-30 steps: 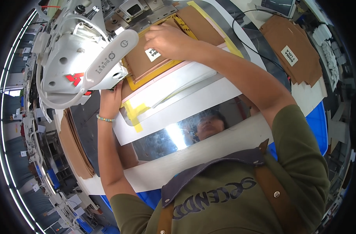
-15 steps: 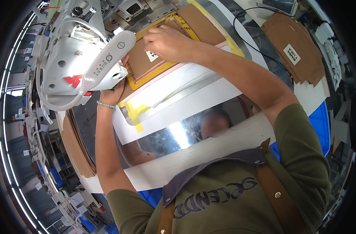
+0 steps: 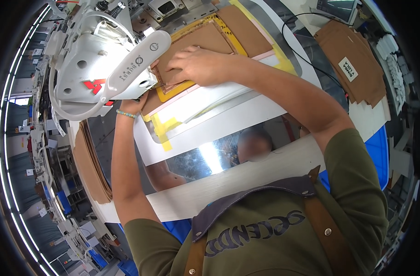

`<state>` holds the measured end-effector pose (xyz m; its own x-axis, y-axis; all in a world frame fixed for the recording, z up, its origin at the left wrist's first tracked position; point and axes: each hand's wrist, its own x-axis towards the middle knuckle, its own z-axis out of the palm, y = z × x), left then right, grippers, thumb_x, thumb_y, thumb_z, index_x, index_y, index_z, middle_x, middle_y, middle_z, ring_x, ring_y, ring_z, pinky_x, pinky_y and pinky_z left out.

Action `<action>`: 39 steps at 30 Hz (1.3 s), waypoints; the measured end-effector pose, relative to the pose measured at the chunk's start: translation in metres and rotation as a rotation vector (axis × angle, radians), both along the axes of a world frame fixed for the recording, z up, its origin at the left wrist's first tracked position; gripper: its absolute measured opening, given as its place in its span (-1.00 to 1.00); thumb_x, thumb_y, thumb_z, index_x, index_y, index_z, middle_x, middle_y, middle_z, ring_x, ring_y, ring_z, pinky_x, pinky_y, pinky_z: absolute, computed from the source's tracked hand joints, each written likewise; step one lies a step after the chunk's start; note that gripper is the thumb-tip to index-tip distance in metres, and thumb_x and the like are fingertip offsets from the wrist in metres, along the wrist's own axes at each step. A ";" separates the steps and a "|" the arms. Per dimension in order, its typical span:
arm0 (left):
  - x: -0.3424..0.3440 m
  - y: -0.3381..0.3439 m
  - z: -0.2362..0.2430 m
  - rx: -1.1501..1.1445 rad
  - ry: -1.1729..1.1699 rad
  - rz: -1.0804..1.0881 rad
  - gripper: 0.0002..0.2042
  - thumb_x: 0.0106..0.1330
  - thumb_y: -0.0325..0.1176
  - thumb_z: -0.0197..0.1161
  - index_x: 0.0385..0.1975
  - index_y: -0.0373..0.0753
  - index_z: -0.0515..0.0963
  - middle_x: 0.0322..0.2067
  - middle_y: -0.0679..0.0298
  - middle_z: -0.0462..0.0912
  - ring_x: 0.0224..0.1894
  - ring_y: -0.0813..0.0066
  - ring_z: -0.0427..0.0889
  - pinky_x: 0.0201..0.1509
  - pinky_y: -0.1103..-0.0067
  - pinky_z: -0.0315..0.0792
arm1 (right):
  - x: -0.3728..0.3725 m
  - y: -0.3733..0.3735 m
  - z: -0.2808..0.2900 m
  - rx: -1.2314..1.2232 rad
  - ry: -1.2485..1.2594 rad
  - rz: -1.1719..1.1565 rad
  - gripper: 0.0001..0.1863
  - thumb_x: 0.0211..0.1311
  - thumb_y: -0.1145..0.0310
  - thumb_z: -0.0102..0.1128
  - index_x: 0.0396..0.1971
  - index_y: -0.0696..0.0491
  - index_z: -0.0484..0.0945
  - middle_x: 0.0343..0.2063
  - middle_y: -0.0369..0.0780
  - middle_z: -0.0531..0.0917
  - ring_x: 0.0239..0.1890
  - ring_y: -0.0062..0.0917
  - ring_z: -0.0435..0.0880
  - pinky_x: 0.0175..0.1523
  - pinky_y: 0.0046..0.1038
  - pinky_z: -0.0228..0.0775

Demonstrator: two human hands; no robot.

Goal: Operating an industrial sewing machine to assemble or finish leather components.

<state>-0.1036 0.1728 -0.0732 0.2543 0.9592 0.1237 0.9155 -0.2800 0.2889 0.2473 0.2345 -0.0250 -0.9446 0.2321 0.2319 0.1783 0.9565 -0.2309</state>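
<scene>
My right hand (image 3: 200, 66) rests on the brown panel (image 3: 205, 37) inside the yellow frame (image 3: 235, 41), fingers apart and bent, tips near the panel's lower left; the hand covers the panel's white label. My left hand (image 3: 135, 103) reaches beneath the white sewing machine head (image 3: 92, 62) at the frame's left side. A few fingertips show beside the machine, but most of that hand is hidden, as is whatever it may hold. The frame lies on a larger brown board (image 3: 244, 32) with yellow tape, on a white sheet (image 3: 168, 154).
A stack of labelled brown panels (image 3: 362, 85) sits at the right beside a black cable (image 3: 311, 64) and a screen (image 3: 336, 9). Another brown stack (image 3: 92, 170) lies at the left. A mirror-like plate (image 3: 187, 170) is near the table's front edge. A blue bin (image 3: 375, 156) is below right.
My right hand has moved down over the panel toward its lower left, uncovering the upper part. My left hand has shifted slightly upward under the machine head.
</scene>
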 end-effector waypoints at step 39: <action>0.056 -0.011 0.036 0.187 -0.354 -0.161 -0.86 0.52 -0.52 0.24 -0.03 -0.28 0.69 0.03 0.14 0.77 0.16 0.15 0.68 0.37 0.33 0.47 | -0.019 0.006 0.021 -0.047 -0.062 -0.091 -0.64 0.39 0.45 0.13 0.07 -0.02 0.80 0.28 -0.26 0.66 0.35 -0.33 0.56 0.45 -0.12 0.37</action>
